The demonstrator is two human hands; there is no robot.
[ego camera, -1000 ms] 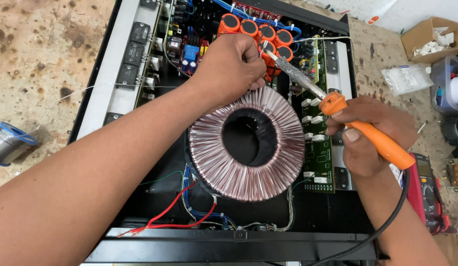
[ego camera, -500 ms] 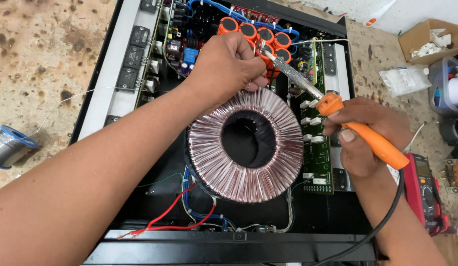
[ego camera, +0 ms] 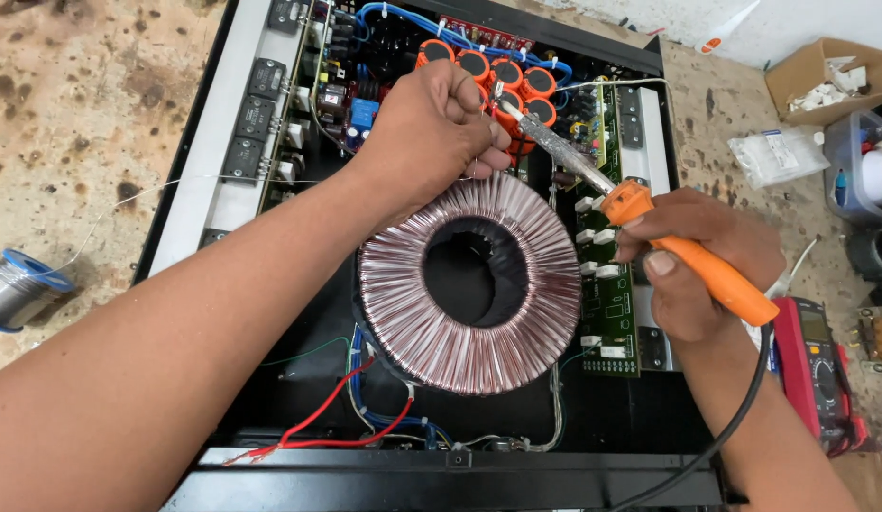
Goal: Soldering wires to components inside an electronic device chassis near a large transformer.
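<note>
Right hand clenches the soldering iron by its light, stiff orange handle; left hand pinches thin, floppy solder wire.

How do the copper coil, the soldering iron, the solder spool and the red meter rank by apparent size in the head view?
1. Copper coil, clearly largest.
2. Soldering iron, long but thin.
3. Red meter and solder spool: both are cut off or partly hidden near the frame edges, so I cannot rank them.
</note>
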